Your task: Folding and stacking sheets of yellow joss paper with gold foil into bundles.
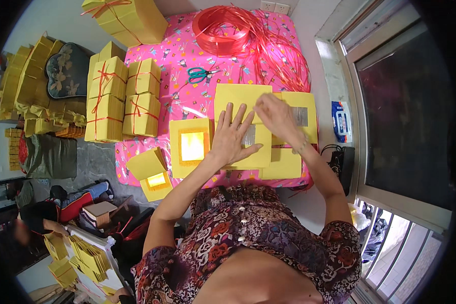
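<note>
Several stacks of yellow paper sheets with shiny foil squares lie on a table covered by a pink patterned cloth (187, 55). My left hand (231, 137) lies flat, fingers spread, on the middle yellow stack (253, 157). My right hand (278, 117) is above the stack on the right (301, 109), fingers pinched on the edge of a yellow sheet (240, 99) that it lifts. Another yellow stack with a gold foil square (190, 147) sits just left of my left hand.
Green-handled scissors (200, 75) and a coil of red plastic string (228, 28) lie farther back on the cloth. Yellow bundles tied with red string (121, 96) stand at the left. A window (405, 116) is on the right. Another person sits at lower left among yellow papers (88, 256).
</note>
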Motion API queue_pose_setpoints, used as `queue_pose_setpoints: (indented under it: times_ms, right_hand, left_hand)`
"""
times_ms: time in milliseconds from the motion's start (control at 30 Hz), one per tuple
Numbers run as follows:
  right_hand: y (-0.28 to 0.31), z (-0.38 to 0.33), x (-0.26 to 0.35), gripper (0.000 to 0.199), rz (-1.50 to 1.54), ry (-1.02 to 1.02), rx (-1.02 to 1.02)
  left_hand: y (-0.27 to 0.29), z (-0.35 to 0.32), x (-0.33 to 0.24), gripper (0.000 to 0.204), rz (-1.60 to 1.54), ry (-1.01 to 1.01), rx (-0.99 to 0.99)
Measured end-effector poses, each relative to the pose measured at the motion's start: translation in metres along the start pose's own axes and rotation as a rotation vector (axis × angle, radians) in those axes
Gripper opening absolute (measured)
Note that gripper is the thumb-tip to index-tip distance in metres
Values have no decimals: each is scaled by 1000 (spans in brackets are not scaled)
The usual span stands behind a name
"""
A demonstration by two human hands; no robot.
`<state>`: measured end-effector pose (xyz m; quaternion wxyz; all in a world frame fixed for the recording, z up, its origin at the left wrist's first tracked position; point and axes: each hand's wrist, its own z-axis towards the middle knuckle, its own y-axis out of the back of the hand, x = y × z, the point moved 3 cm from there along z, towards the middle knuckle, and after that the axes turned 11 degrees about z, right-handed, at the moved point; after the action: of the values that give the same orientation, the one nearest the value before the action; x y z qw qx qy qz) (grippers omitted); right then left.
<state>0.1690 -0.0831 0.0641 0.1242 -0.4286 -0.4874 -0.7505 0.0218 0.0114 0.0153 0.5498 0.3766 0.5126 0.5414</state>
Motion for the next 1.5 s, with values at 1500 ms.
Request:
queue_pose_setpoints:
  times_ms: [1500]
  right_hand:
    - [5,-36,-10,45,-102,150,-427]
  left_hand:
    - [31,20,47,41,108,-34,-550]
